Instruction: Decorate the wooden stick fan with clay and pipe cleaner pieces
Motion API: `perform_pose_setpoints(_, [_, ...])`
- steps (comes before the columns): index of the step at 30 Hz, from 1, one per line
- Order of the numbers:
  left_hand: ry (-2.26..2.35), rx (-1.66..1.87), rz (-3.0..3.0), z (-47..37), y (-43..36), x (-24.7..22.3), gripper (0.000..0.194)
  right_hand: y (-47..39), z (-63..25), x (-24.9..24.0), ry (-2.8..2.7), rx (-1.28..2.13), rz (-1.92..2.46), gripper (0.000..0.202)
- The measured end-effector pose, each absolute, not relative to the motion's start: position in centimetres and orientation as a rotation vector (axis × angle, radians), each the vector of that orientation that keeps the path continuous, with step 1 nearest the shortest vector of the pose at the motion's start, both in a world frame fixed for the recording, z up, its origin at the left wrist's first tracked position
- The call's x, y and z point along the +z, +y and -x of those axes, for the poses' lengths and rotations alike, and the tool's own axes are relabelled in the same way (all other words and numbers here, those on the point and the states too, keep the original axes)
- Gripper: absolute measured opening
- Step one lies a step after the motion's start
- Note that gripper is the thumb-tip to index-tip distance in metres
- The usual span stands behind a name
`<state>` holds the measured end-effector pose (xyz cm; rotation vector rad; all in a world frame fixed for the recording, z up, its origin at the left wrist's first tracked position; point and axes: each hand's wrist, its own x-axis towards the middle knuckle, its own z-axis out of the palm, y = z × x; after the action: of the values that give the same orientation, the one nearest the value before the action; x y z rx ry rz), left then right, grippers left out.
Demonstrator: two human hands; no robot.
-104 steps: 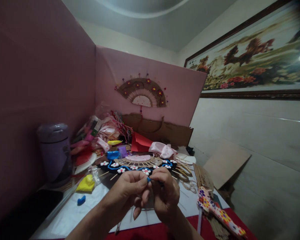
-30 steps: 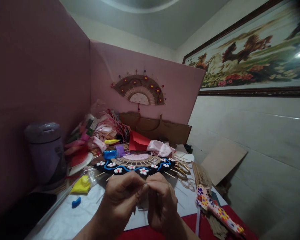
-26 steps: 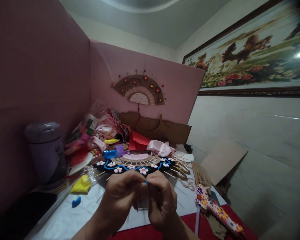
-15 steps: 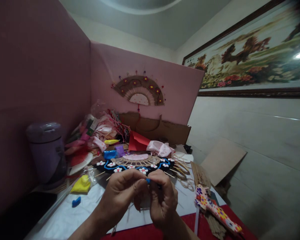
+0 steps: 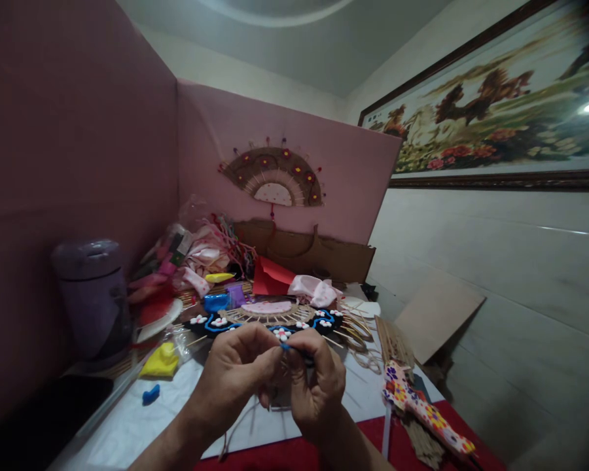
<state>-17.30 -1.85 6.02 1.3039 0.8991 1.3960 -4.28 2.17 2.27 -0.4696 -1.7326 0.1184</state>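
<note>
Between the fingertips of both hands is a small piece of blue modelling clay point(image 5: 285, 347). My left hand point(image 5: 248, 366) pinches it from the left, and my right hand point(image 5: 318, 376) pinches it from the right. Just beyond the fingers lies a black fan point(image 5: 209, 327) with white clay flowers, a wavy blue line and thin sticks; the hands hide part of its near edge. A larger lump of blue clay point(image 5: 151, 394) rests on the white sheet point(image 5: 122, 432), left of my left hand. Behind it sits yellow clay point(image 5: 160, 361) in clear wrap.
At left stand a purple canister point(image 5: 93, 307) and a dark flat object point(image 5: 44, 412). A floral-patterned tool point(image 5: 425, 409) lies at right near cardboard strips point(image 5: 392, 340). Ribbons and packets point(image 5: 206, 255) are heaped behind. A brown fan point(image 5: 275, 173) hangs on the pink panel point(image 5: 201, 131).
Both hands have shifted slightly up, still pinching the blue clay between them. The right hand has moved a little left. The things on the table stay where they were.
</note>
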Motion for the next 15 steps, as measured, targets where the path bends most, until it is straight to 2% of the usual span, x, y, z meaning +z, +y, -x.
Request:
perform_pose_setpoints(4, [1.061, 1.497, -1.464, 17.1, -1.8, 6.0, 0.023, 2.2, 4.4, 2.2, -1.737, 0.121, 0.537, 0.007])
perform_pose_setpoints(10, [1.477, 1.633, -2.115, 17.3, -2.0, 5.3, 0.014, 2.2, 4.6, 2.3, -1.766, 0.025, 0.485, 0.011])
perform_pose_setpoints(15, [1.510, 1.781, -2.459, 16.9, -1.9, 4.9, 0.019, 2.2, 4.3, 2.1, -1.841, -0.102, 0.445, 0.017])
